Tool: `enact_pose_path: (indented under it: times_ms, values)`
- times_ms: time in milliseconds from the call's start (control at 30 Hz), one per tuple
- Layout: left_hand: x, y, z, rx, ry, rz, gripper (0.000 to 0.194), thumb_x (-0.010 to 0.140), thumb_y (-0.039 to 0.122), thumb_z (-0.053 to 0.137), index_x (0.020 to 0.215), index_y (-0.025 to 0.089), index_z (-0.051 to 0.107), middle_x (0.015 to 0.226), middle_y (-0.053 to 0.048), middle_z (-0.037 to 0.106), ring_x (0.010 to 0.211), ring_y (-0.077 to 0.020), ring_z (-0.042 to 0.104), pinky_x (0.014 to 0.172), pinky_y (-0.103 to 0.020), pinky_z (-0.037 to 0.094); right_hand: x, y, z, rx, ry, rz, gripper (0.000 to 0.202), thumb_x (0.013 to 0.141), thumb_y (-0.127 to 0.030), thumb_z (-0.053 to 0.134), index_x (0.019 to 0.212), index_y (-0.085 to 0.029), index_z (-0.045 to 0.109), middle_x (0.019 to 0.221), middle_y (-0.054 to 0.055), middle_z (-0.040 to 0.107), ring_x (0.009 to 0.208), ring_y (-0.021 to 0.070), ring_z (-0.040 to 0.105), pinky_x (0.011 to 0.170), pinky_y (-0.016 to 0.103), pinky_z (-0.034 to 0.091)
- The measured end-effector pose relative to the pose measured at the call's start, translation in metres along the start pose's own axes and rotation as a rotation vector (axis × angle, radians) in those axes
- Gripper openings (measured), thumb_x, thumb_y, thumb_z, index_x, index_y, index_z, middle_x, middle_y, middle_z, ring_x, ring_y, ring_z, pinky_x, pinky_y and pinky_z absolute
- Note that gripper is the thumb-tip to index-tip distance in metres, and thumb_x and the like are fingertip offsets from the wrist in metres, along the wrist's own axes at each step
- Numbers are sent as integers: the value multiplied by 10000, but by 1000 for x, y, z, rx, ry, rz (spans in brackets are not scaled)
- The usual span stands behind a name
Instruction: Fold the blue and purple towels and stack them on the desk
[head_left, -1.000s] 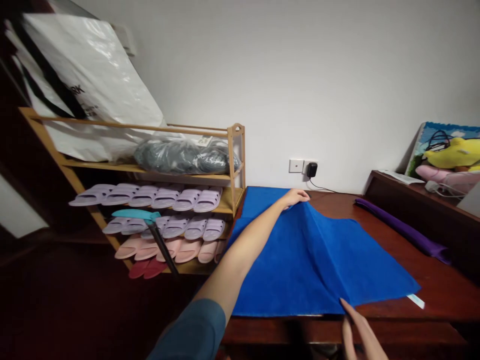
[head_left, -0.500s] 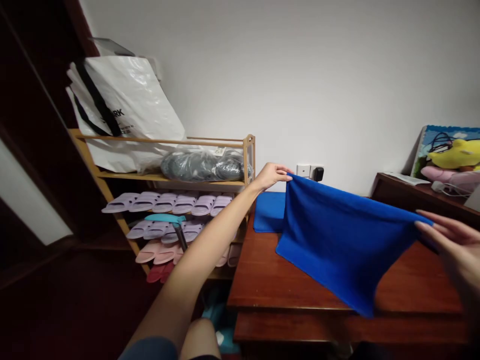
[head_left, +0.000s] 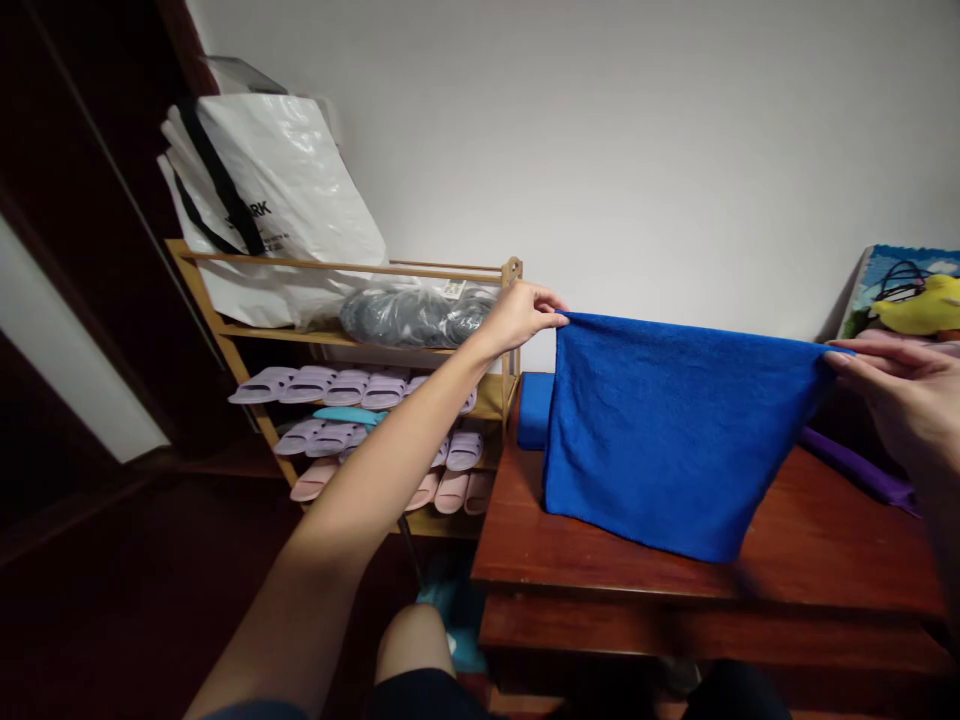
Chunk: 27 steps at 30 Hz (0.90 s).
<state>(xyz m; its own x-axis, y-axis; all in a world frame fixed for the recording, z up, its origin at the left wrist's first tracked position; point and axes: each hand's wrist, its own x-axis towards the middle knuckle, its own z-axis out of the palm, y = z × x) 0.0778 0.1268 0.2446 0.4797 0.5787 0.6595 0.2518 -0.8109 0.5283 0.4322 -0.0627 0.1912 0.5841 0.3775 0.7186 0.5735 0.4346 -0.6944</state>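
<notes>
1. In the head view, the blue cloth (head_left: 675, 430) is held up over the bench (head_left: 570, 545), its upper edge stretched between two grips and sloped slightly down to the right.
2. Its upper left corner is pinched by the left grip (head_left: 520, 312), thumb and fingers clamped together on the fabric; its upper right corner is clamped likewise by the right grip (head_left: 911, 388), nearer the camera.
3. So neither hand is favoured: the long axis is spanned from one to the other, and the body of the cloth is hung below both. Whether the bench is touched by the lower edge cannot be told.
4. Behind the left edge, a second blue cloth (head_left: 534, 410) is seen lying on the bench, partly covered from view; at the right, a purple cloth (head_left: 862, 468) is laid.
5. Now the containers! On the top shelf of the wooden rack (head_left: 493, 400), a white bag (head_left: 300, 190) is propped, its contents hidden; beside it, something grey is wrapped in a clear plastic bag (head_left: 409, 315).
6. Below, the shelves are filled with lilac slippers (head_left: 385, 388) and, lower down, pink slippers (head_left: 452, 490).
</notes>
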Motion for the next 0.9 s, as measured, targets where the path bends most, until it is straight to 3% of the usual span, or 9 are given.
enact_pose_path:
  times_ms: [200,367,633,900]
  values:
    - [-7,11,-9,-20,22,5,131,649,139,732,771,111,692,662,-23,654,655,-144,607,670,-290,465,-2,-11,9,9,37,9,482,584,-335,808,979,-76,714,844,125,682,636,92,596,738,267,505]
    - [-10,12,-11,-87,57,-6,132,703,185,713,805,103,694,656,-21,656,654,-137,614,672,-279,463,-2,-13,14,69,95,73,486,616,-364,788,976,-47,711,798,119,668,542,55,537,621,243,496]
    - [-9,-5,-10,-145,16,-42,112,693,143,704,794,97,689,651,-20,670,655,-126,630,694,-265,493,-8,-11,17,123,-108,218,502,652,-319,779,1071,-63,678,909,150,679,720,153,658,792,323,519]
    - [-8,-7,-13,-136,8,-80,133,699,136,708,821,84,695,686,-49,685,714,-156,645,747,-302,508,-7,-11,14,-3,-61,85,424,639,-309,780,978,-69,699,874,116,682,706,106,629,764,260,507]
